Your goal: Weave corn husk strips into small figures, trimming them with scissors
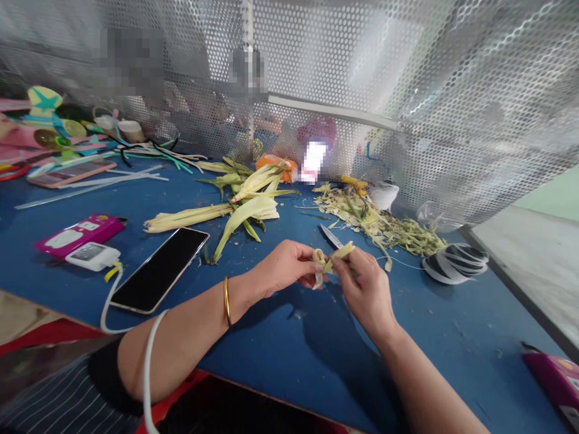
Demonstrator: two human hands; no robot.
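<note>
My left hand (283, 265) and my right hand (365, 289) meet above the blue table (294, 343), both pinched on a pale yellow-green leaf strip (332, 258) that is folded or looped between the fingertips. A gold bangle sits on my left wrist. A thin blade or scissors tip (331, 236) lies on the table just behind the strip. Whole long leaves (235, 205) lie in a bunch further back, left of my hands.
A black phone (158, 268) with a white cable, a white power bank (93, 255) and a pink case (79, 232) lie at left. A heap of leaf trimmings (384, 223) and a striped ribbon roll (455, 262) sit at right. A perforated metal screen (407, 90) closes the back.
</note>
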